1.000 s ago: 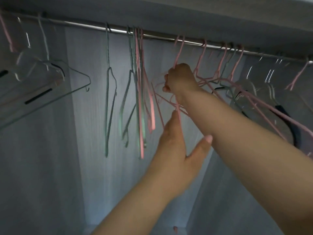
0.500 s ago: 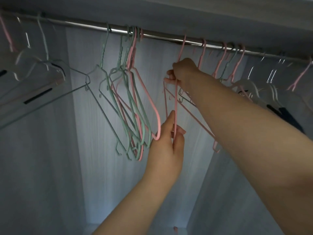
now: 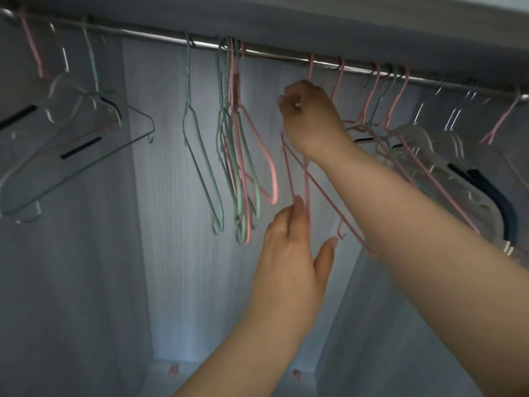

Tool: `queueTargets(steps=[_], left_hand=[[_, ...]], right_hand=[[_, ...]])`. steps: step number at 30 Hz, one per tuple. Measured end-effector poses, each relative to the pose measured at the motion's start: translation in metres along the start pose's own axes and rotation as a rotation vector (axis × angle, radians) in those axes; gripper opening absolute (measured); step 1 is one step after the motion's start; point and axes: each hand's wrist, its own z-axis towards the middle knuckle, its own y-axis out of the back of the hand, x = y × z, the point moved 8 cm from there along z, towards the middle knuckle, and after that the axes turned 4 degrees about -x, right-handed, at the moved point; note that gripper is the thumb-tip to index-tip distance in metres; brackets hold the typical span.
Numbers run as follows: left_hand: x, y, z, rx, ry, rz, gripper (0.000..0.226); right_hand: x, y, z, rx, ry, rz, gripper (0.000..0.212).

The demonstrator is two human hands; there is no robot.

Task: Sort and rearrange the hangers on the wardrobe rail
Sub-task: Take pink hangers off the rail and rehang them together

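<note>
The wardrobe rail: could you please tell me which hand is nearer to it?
Right. The right hand sits just beneath the rail, pinching the pink hanger; the left hand is far lower, beside that hanger's bottom end.

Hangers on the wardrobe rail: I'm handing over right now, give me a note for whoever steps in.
Right hand: grips the neck of a pink hanger hooked on the rail.
Left hand: open, fingertips touching that hanger's lower wire.
Left of it hangs a mixed bunch of green and pink hangers; clear hangers far left; more pink hangers to the right.
Done: colours not yet separated.
Left: place the held hanger, then pull pink from green.
</note>
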Motion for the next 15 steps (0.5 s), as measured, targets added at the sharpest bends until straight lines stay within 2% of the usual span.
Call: queueTargets(steps=[4, 5, 9, 12, 14, 15], left_hand=[[-0.015, 0.043, -0.008, -0.321, -0.106, -0.061, 0.017], [-0.015, 0.054, -0.009, -0.380, -0.103, -0.066, 0.015], [-0.015, 0.095, -0.007, -0.595, -0.113, 0.040, 0.040], [-0.005, 0.124, 0.007, -0.626, -0.021, 0.233, 0.050], [0.005, 0.138, 0.024, -0.534, 0.031, 0.403, 0.049], [0.012, 0.142, 0.032, -0.468, 0.056, 0.492, 0.048]], right_hand=[[0.004, -0.030, -0.013, 0.324, -0.229, 0.283, 0.050], [0.006, -0.038, -0.018, 0.391, -0.272, 0.345, 0.048], [0.018, -0.062, -0.033, 0.506, -0.335, 0.442, 0.029], [0.029, -0.082, -0.042, 0.591, -0.353, 0.459, 0.020], [0.032, -0.089, -0.041, 0.605, -0.336, 0.442, 0.013], [0.032, -0.090, -0.039, 0.594, -0.325, 0.436, 0.019]])
